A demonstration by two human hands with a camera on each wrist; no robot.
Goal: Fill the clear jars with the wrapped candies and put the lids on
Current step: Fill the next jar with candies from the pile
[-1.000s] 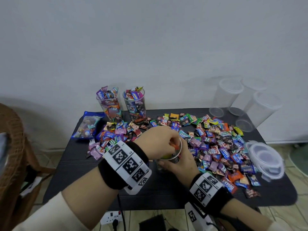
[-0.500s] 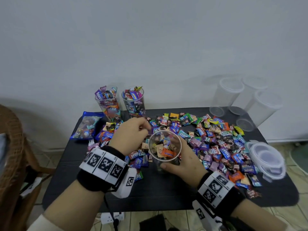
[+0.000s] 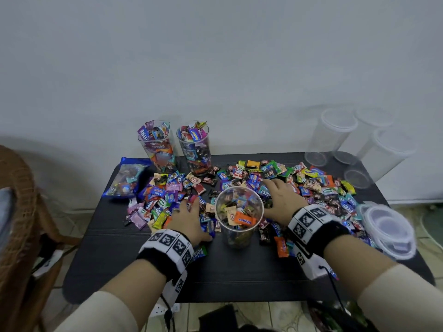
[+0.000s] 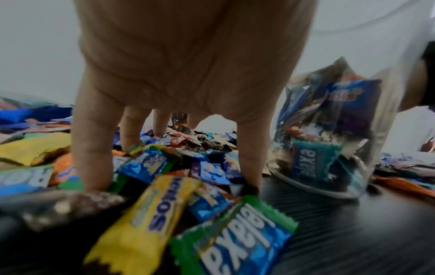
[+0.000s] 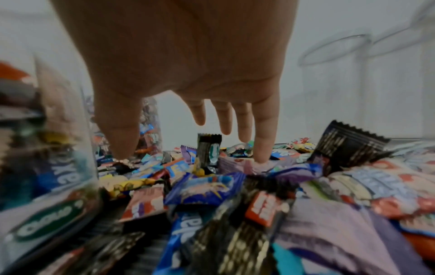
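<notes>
A clear jar (image 3: 238, 218), partly filled with wrapped candies and without a lid, stands upright near the middle of the dark tabletop (image 3: 239, 269), a little toward its front edge. The person's left hand (image 3: 189, 218) lies palm down on the loose candies (image 3: 167, 200) just to the left of this jar; the left wrist view shows its fingers (image 4: 90, 148) spread and straight, tips pressing onto the wrappers, with nothing closed in them. The right hand (image 3: 281, 202) is on the other side of the jar, over the larger spread of candies (image 3: 318, 188) that covers the right half of the tabletop; the right wrist view shows its fingers (image 5: 264, 134) extended and apart, the little finger and thumb reaching the wrappers, holding nothing. Two more jars (image 3: 158, 146), both heaped with candies above their rims and unlidded, stand side by side at the back edge, left of centre. A blue bag of sweets (image 3: 127, 176) lies at the back left corner. Three empty clear jars (image 3: 335, 135) stand together at the back right corner. A stack of clear lids (image 3: 388, 226) sits at the right edge of the tabletop. A wicker chair (image 3: 16, 212) stands to the left of the table.
</notes>
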